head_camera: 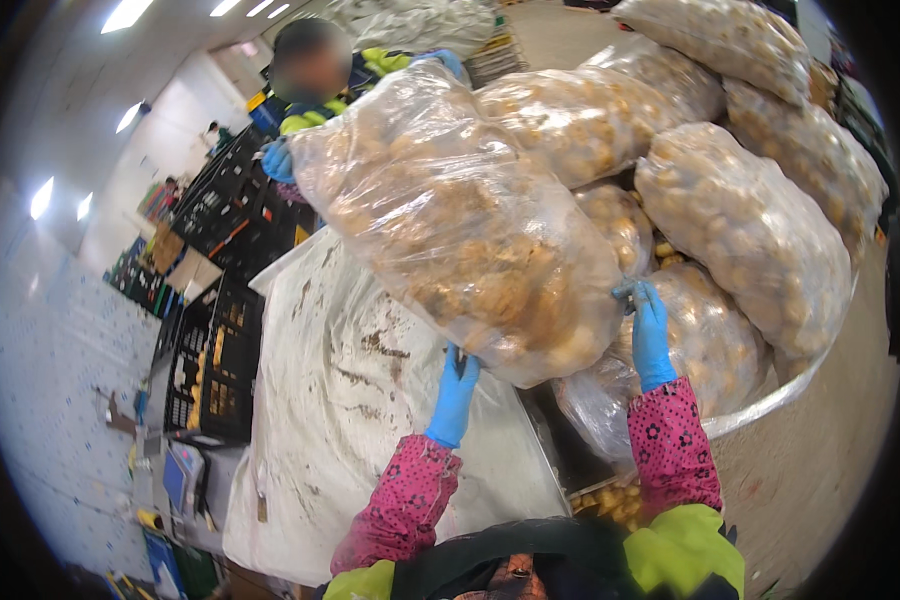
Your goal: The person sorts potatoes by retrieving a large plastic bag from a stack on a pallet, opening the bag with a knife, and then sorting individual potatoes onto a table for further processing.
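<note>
A large clear plastic sack of potatoes (472, 225) hangs between me and a person across from me, whose blue-gloved hands hold its far corners. My left hand (454, 397), in a blue glove, grips the near left corner of the sack. My right hand (649, 326), gloved the same way, pinches the plastic at the near right corner. The sack is partly over a table covered with a dirt-streaked white sheet (330, 420) and partly over other full sacks (742, 232) piled on the right. The contents of the held sack look brownish through the creased film.
Black plastic crates (232, 360) stand left of the table, some with potatoes. The sack pile rests in a large white-rimmed container (802, 386). Loose potatoes (607, 502) lie low near my right sleeve. The co-worker (337, 112) stands beyond the table. A device (182, 476) lies at left.
</note>
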Available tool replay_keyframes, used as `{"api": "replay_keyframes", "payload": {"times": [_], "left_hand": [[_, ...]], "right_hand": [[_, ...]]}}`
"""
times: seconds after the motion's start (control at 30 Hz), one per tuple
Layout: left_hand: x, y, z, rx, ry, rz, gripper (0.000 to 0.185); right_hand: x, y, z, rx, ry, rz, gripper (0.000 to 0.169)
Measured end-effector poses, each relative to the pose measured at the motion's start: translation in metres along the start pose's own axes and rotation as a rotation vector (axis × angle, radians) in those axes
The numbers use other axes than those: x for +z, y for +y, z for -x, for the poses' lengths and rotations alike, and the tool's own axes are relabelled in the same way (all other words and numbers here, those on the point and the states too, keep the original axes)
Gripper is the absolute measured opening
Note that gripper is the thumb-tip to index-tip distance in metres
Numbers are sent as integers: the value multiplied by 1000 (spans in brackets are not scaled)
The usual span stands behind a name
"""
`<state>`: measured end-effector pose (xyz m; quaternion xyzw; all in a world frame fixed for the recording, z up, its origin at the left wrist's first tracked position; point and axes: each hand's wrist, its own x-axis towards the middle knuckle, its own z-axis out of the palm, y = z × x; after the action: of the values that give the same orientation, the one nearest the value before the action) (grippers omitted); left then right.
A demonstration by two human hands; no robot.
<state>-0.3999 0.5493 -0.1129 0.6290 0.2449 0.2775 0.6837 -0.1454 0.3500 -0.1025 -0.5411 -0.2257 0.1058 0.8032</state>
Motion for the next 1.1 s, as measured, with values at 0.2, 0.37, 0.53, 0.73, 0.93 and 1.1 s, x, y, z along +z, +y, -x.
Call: {"api": "replay_keyframes", "payload": {"times": [0.2, 0.37, 0.53, 0.73, 0.93, 1.1], "left_hand": [[-5, 8, 9, 28, 49, 14, 72], [-25, 5, 31, 25, 18, -59, 72], [-57, 4, 95, -33, 37, -135, 72], [-114, -16, 208, -95, 338, -228, 66], [-151, -23, 284, -79, 614, -257, 62], [-200, -2, 311, -32, 693, -620, 62]], "right_hand": [[38, -27, -10, -83, -110, 125, 23], [74, -41, -18, -107, -192, 103, 19], [102, -31, -31, -272, -282, 261, 21], [159, -43, -28, -348, -366, 341, 19], [211, -56, 9, -478, -531, 429, 17], [250, -50, 79, -570, -645, 659, 20]]}}
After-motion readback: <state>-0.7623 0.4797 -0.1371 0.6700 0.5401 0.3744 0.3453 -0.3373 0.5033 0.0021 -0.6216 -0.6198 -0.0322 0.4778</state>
